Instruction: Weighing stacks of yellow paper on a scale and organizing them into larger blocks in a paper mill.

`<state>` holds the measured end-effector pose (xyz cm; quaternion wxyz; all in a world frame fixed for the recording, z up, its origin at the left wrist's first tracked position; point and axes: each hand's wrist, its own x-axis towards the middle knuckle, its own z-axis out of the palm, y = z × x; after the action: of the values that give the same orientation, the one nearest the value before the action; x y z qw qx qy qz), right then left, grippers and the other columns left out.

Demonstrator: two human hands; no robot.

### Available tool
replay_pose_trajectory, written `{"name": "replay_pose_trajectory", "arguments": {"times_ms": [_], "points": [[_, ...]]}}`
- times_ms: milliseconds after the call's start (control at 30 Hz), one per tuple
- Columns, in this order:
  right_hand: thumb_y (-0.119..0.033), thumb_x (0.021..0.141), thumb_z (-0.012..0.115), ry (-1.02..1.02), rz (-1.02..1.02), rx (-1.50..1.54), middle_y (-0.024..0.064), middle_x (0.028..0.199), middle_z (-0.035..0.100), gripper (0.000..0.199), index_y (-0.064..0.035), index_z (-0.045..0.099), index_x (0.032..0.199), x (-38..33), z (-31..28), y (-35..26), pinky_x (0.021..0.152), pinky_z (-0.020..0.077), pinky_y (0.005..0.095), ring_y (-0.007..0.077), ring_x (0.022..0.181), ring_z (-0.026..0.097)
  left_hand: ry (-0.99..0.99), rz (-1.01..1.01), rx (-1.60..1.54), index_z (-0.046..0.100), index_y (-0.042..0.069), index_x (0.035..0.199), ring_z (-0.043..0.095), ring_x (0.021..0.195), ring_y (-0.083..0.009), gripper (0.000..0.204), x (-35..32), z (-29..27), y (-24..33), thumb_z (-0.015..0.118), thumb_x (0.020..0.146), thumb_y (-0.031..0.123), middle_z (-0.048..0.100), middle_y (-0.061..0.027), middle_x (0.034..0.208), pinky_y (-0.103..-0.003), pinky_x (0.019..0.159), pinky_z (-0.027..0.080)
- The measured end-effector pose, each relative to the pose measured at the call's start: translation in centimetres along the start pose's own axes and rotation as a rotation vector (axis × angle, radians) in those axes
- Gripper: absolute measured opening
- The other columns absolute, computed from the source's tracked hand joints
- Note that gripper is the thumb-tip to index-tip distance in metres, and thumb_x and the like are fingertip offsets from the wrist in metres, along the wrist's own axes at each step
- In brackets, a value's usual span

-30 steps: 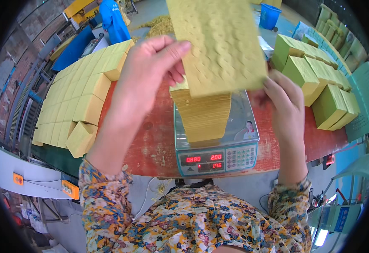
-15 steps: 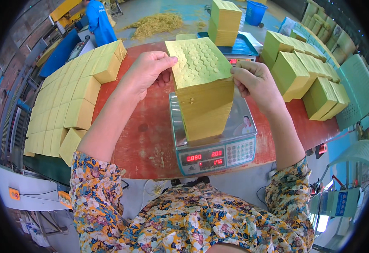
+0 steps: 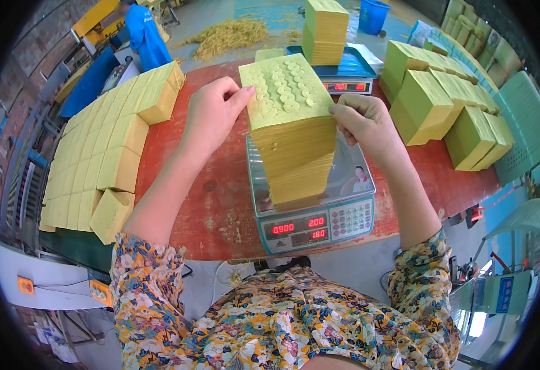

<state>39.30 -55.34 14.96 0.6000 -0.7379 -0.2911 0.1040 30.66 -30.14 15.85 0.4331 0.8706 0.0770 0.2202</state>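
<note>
A tall stack of yellow paper [image 3: 294, 157] stands on the steel pan of a digital scale [image 3: 359, 196]. Its top sheet [image 3: 285, 86] bears rows of punched, scalloped round marks. My left hand [image 3: 217, 111] is closed at the sheet's left edge, thumb on top. At the right edge, my right hand [image 3: 363, 120] pinches the sheet between thumb and bent forefinger. The fingers under each edge are partly hidden. Red digits glow on the scale's display [image 3: 294, 227] at its near side.
Blocks of yellow paper [image 3: 94, 139] fill the red table's [image 3: 202, 191] left side; more paper stacks [image 3: 427, 108] stand at right. Behind, a second scale [image 3: 350, 85] carries a blue tray [image 3: 356, 65] and paper. A person in blue [image 3: 146, 37] stands far left, near straw-like scraps [image 3: 228, 38].
Both hands have moved slightly lower and left with the top sheet, which now sits flatter on the stack. The scale's red digits have changed, and the second scale's display shows more fully.
</note>
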Motion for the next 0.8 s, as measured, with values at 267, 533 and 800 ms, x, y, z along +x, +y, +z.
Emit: {"name": "replay_pose_trajectory", "arguments": {"times_ms": [267, 533, 800], "points": [[-0.025, 0.094, 0.058, -0.016, -0.04, 0.055, -0.0024, 0.06, 0.05, 0.037, -0.0028, 0.053, 0.065, 0.0, -0.4, 0.4, 0.051, 0.0375, 0.0258, 0.0056, 0.055, 0.044, 0.114, 0.412, 0.199, 0.068, 0.004, 0.102, 0.056, 0.07, -0.012, 0.023, -4.8, 0.6, 2.0, 0.076, 0.083, 0.015, 0.055, -0.0041, 0.081, -0.027, 0.06, 0.048], [-0.025, 0.095, 0.058, 0.139, -0.121, -0.066, -0.0002, 0.06, 0.053, 0.036, -0.0005, 0.057, 0.069, 2.2, -0.7, -0.1, 0.051, 0.0401, 0.0268, 0.0075, 0.053, 0.048, 0.101, 0.371, 0.052, 0.068, 0.004, 0.104, 0.064, 0.08, -0.0151, 0.021, -4.8, 0.8, 1.1, 0.074, 0.085, 0.012, 0.058, -0.0058, 0.094, -0.026, 0.068, 0.055], [-0.015, 0.09, 0.064, 0.089, -0.208, -0.056, 0.0022, 0.062, 0.057, 0.022, 0.0006, 0.058, 0.076, 2.3, 0.5, 0.7, 0.055, 0.043, 0.0257, 0.007, 0.059, 0.052, 0.094, 0.325, -0.02, 0.066, 0.001, 0.108, 0.066, 0.089, -0.0153, 0.024, -5.3, 0.8, 0.7, 0.072, 0.086, 0.006, 0.059, -0.0067, 0.106, -0.026, 0.072, 0.057]]}}
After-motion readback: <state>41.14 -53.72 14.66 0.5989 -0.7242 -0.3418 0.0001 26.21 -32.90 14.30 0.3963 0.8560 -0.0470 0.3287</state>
